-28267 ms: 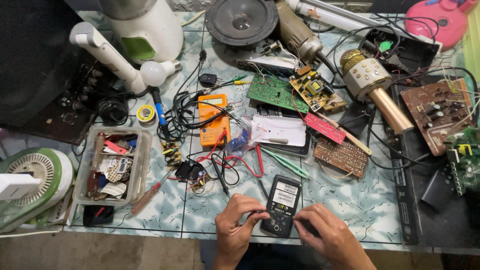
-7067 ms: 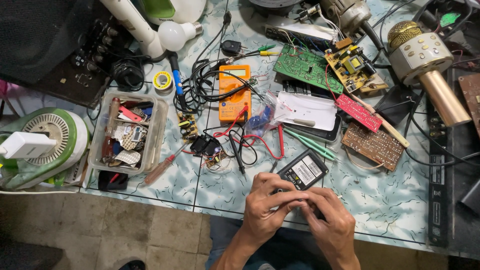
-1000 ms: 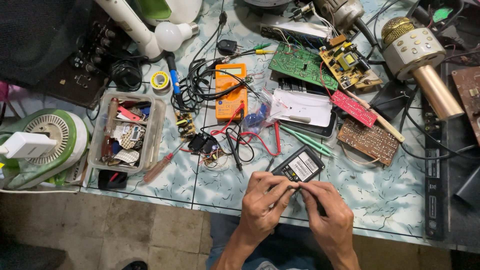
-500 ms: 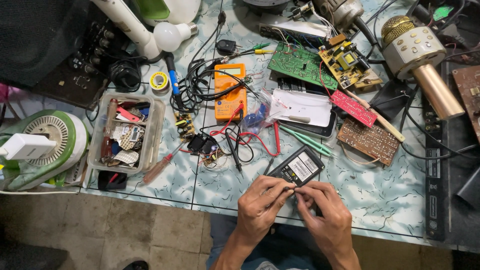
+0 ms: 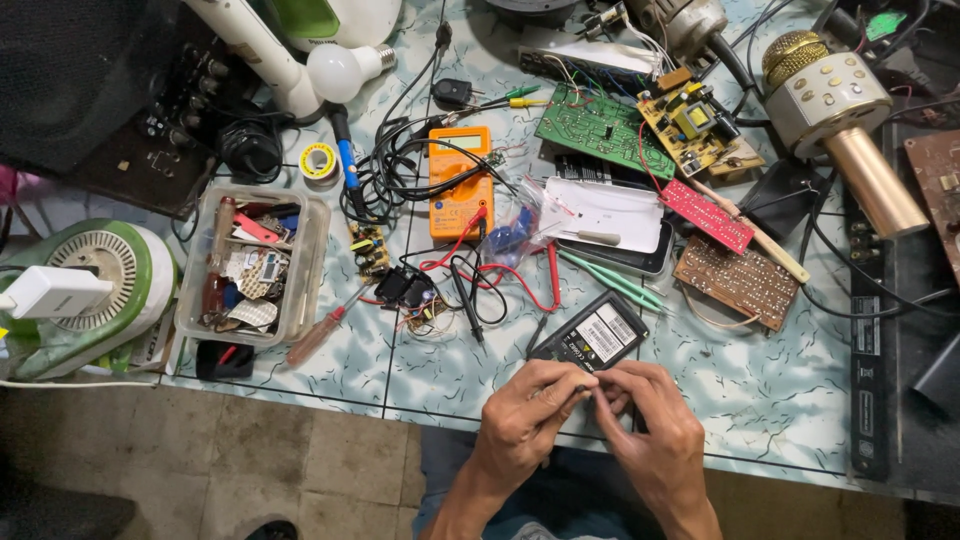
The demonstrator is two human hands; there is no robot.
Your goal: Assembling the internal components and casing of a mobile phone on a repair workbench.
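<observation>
Item one: my left hand (image 5: 528, 412) and my right hand (image 5: 650, 425) are meeting at the near edge of the tiled table (image 5: 760, 400), fingertips pressing together over something too small and too hidden for me to identify; both hands are curling closed in a pinch, but whether either is actually gripping a part, I cannot tell. Item two: a black handset (image 5: 590, 335) with a white label is lying tilted just beyond my knuckles, its near end touching or tucked under my fingers. Item three: red and black probe leads (image 5: 480, 285) are looping across the table from an orange multimeter (image 5: 459, 183) further back. Item four: a clear plastic tray (image 5: 305, 262) of odd parts is sitting well to the left, with a red-handled screwdriver (image 5: 322, 330) lying beside it. Item five: a green circuit board (image 5: 603, 130), a brown perforated board (image 5: 736, 283) and a gold microphone (image 5: 845, 125) are resting toward the far right. Item six: green tweezers (image 5: 612, 280) are lying between the handset and a white tablet case (image 5: 610, 212).
</observation>
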